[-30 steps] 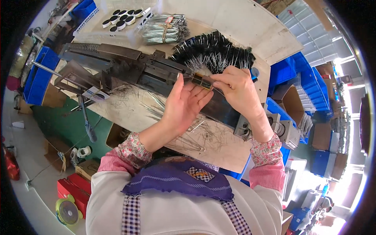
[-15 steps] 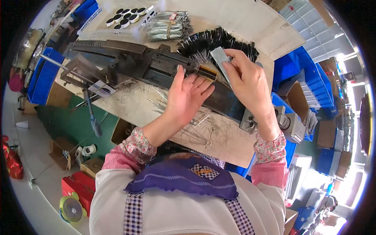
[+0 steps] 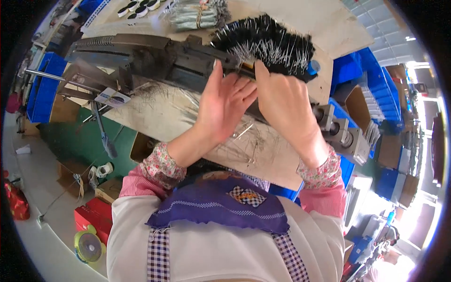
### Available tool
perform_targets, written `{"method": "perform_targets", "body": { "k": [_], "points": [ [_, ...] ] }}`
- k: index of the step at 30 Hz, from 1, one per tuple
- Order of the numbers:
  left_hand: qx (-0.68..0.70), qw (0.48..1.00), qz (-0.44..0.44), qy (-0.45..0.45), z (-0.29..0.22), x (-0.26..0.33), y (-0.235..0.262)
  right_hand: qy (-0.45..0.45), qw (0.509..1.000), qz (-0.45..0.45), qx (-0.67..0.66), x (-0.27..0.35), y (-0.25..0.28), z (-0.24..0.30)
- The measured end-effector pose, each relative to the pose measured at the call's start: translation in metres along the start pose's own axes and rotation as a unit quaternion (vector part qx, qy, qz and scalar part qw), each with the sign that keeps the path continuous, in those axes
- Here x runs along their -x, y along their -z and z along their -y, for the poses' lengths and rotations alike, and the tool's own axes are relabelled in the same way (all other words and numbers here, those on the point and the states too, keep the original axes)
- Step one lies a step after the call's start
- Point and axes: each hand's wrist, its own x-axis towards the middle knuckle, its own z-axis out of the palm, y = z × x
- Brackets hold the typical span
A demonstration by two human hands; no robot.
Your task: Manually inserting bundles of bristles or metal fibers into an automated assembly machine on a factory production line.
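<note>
My left hand is open, palm up, its fingertips against the near side of a long dark metal machine. Beside it, my right hand is closed with its back upward, over the machine's right part. The flat grey block it held half a second ago is now hidden behind the fingers. A small yellow strip shows on the machine between the two hands. Just beyond lies a heap of black-bristled brushes with thin wire stems.
A bundle of wire pieces and several white-and-black round pieces lie at the back. Loose wires litter the near tabletop. Metal cylindrical fittings stand at the right end, near blue bins. A blue cap sits beside the brushes.
My right hand has come down and left onto the machine, turning its back upward, so the grey block no longer shows. My left hand stays nearly in place. The view has shifted slightly.
</note>
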Motion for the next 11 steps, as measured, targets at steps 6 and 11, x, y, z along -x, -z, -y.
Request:
{"method": "perform_targets", "body": {
  "k": [6,11],
  "points": [
    [-0.068,0.997,-0.017,0.010,-0.003,-0.009,0.001,0.066,0.991,-0.061,0.098,0.007,-0.008,-0.006],
    [-0.090,0.991,-0.099,-0.018,0.029,-0.005,0.014,0.030,0.998,-0.021,-0.043,0.071,-0.037,-0.011]
  ]
}}
